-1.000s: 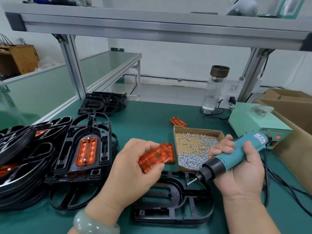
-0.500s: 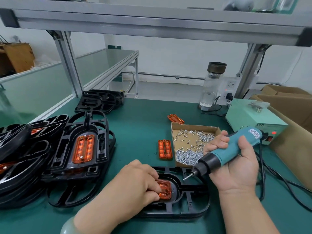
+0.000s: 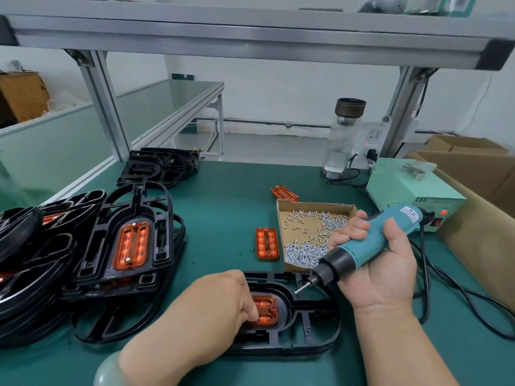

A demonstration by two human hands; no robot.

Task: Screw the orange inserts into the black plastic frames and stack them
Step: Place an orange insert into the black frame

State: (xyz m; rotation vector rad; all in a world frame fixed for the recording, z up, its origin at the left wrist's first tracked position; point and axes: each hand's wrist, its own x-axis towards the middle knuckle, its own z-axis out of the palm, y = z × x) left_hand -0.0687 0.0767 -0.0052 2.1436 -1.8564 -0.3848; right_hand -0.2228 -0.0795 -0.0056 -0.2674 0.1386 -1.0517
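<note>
1. In the black frame point(image 3: 315, 330) pocket, left hand point(image 3: 223, 299) fingers point(image 3: 252, 313) curl onto the orange insert point(image 3: 266, 307); uneven pressure could seat it crooked
2. Outward, the right hand point(image 3: 384, 274) grips the screwdriver point(image 3: 370, 246), bit hovering near the insert; a slip could gouge plastic

White wall point(image 3: 278, 87), aluminium shelf frame point(image 3: 250, 34), green-topped bench point(image 3: 223, 190).
</note>
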